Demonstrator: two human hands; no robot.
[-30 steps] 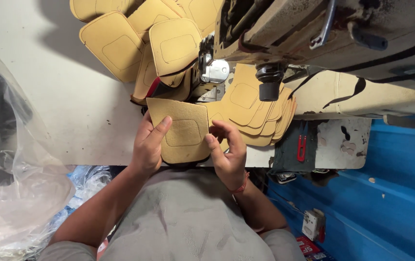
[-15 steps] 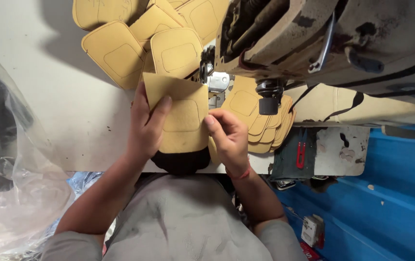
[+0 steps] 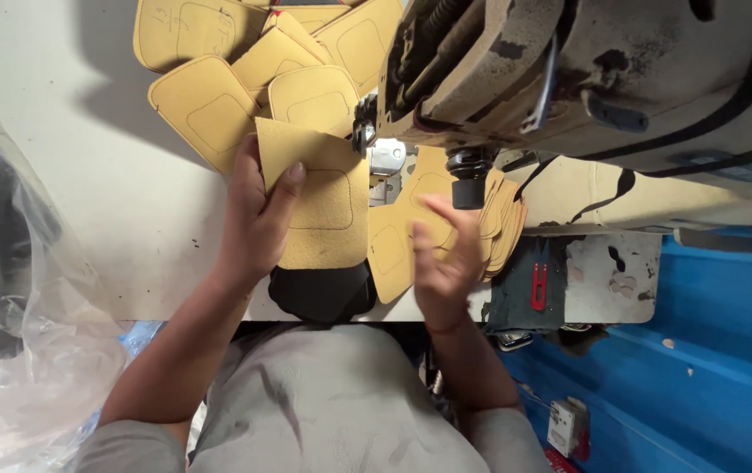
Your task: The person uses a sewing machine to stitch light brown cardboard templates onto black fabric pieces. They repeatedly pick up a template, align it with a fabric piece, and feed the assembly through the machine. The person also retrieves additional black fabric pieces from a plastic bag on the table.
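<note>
My left hand (image 3: 258, 219) grips a tan leather piece (image 3: 323, 197) with a stitched rounded outline, holding it flat just in front of the sewing machine's needle area (image 3: 385, 158). A black piece (image 3: 323, 293) shows under its near edge. My right hand (image 3: 442, 254) is blurred, fingers apart, hovering over a stack of similar tan pieces (image 3: 499, 219) lying right of the needle. It holds nothing.
A worn beige sewing machine (image 3: 621, 79) fills the upper right. Several finished tan pieces (image 3: 218, 96) are fanned out behind the needle on the white table (image 3: 87, 158). A clear plastic bag (image 3: 17, 350) bulges at left. Red snips (image 3: 538, 285) lie on a dark cloth; blue floor at right.
My left hand carried the tan piece away from me up to the needle. My right hand let go of it and moved right over the stack.
</note>
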